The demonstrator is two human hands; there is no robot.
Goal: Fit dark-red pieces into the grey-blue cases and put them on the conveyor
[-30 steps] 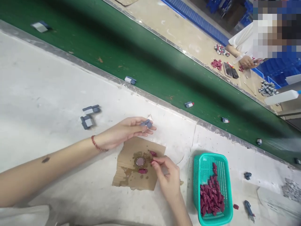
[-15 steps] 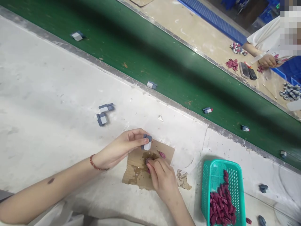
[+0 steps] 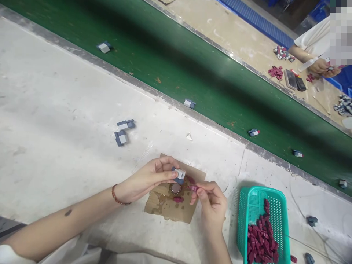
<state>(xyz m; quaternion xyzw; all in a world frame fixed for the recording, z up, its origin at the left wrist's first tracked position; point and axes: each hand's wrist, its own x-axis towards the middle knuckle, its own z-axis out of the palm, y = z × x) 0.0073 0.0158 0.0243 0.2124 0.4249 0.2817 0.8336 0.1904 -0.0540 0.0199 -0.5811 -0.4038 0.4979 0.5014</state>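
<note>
I count two grey blocks [image 3: 123, 132] lying well to the left of my fingers [image 3: 173, 175], and five more out on the green belt [image 3: 192, 69] beyond them. One teal basket [image 3: 242, 205] sits right of my fingers, one cardboard scrap [image 3: 165, 209] lies under them, and two loose maroon chips [image 3: 178, 199] rest on it.

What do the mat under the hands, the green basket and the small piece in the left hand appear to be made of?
Mat: brown cardboard, matte, torn edges, stained.
Basket: probably moulded plastic, glossy teal, perforated walls.
Piece in the left hand: likely plastic, grey-blue and white, smooth and matte.
</note>
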